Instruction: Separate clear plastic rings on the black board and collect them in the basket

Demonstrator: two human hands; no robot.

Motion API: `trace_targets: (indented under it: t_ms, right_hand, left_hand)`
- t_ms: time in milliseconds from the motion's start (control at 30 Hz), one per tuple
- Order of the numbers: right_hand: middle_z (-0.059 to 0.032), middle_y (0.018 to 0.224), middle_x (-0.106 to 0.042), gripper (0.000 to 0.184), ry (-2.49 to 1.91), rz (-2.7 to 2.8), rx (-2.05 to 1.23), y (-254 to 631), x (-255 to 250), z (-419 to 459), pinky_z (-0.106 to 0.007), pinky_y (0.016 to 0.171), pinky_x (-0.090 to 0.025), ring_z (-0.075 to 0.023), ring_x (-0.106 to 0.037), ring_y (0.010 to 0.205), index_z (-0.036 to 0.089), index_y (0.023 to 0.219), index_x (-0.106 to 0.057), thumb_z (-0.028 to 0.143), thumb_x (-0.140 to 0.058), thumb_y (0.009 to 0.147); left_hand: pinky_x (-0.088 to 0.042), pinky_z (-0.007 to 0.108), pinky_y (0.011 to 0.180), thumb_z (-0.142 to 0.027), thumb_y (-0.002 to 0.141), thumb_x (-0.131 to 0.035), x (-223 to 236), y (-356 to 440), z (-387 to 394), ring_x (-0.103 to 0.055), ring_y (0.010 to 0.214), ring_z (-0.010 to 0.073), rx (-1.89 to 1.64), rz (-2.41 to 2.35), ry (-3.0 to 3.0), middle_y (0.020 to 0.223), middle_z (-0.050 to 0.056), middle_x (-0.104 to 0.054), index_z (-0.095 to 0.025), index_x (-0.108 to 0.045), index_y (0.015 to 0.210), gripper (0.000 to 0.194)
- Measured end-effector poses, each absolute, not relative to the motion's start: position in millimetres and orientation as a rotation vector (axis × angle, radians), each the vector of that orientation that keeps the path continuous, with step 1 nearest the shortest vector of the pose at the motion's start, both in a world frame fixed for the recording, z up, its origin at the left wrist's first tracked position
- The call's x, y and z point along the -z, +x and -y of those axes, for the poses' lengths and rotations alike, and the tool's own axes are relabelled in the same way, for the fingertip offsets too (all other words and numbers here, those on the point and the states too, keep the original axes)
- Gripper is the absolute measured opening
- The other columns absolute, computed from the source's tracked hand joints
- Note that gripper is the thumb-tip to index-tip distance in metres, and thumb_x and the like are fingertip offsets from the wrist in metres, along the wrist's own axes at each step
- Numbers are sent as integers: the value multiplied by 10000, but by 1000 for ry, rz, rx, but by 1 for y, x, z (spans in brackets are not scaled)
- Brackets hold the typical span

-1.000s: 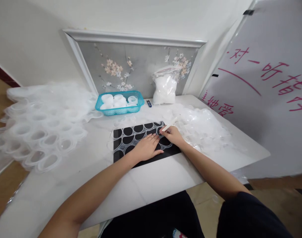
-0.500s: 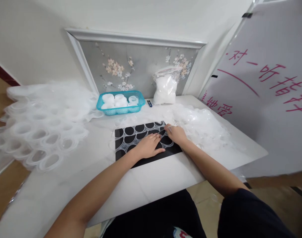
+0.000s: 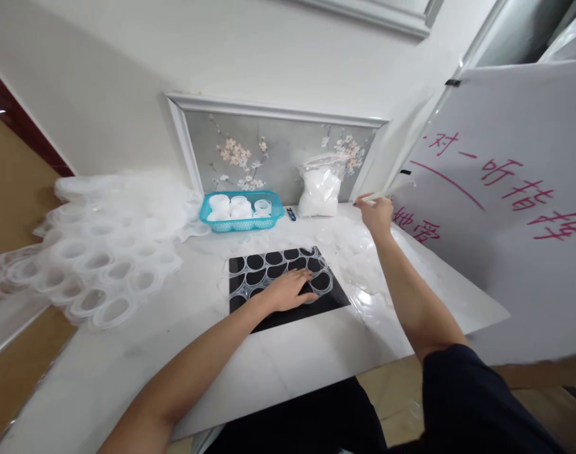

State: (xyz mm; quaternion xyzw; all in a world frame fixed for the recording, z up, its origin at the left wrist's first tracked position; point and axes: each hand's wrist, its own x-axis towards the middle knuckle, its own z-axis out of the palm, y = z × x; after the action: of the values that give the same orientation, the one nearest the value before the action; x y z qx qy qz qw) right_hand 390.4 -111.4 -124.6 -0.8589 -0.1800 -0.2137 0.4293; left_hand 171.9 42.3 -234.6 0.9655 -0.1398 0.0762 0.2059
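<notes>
My left hand (image 3: 290, 290) lies flat, fingers stretched, on a clear plastic sheet with round cut-outs (image 3: 273, 270). That sheet rests on a black board (image 3: 278, 320) on the table. Raised off to the right, my right hand (image 3: 377, 211) is closed on a thin whitish plastic strip (image 3: 401, 187), whose free end trails to the right and is blurred. Below that hand spreads a heap of clear plastic scraps (image 3: 358, 258).
A blue basket (image 3: 241, 224) holds several white ring stacks (image 3: 239, 207). Small dark snips (image 3: 291, 214) lie beside a bag of white material (image 3: 321, 189). Many hole-punched translucent sheets (image 3: 103, 252) are piled at left. A whiteboard (image 3: 505, 284) stands at right.
My right hand has lifted away from the sheet, up and to the right, with the strip in it. My left hand stays flat on the sheet. The head view has tilted up.
</notes>
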Motion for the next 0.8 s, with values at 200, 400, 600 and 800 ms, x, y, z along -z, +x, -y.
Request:
trace_targets:
  t_ms: [200,400,600,800]
  right_hand:
    - [-45,739,-685,314,-1370,595,-576,294,94,84,-188,374,-175,-33,-323,422,153,824,-636,357,-741,611]
    - [-3,750,-661,207,-810,684,-1207,213,75,70,-208,600,-462,-97,-597,677,201,799,-641,281,-787,677]
    - [21,957,-672,117,-516,682,-1406,185,67,69,-229,764,-480,-115,-655,866,230,820,-653,284,-742,766]
    - [27,1102,-648,99,-515,662,-1329,181,68,79,-335,904,-463,-176,-618,1032,269,809,-644,332,-716,784]
  left_hand:
    - [-423,378,1039,-372,931,-494,152,152,-61,-494,1255,213,-988,-44,2051,1363,101,-512,-204,-464,1283,391]
    - [-412,401,1031,-263,855,-556,53,73,-70,-545,1172,219,-800,-43,2416,1253,23,-603,-255,-585,1202,349]
    - [-470,253,749,-182,837,-493,35,19,-52,-581,837,151,-994,-278,2576,898,-11,-635,-229,-610,891,137]
    - [-403,219,560,-213,862,-494,39,22,-27,-508,663,127,-1056,-345,2493,769,-20,-585,-235,-591,877,101]
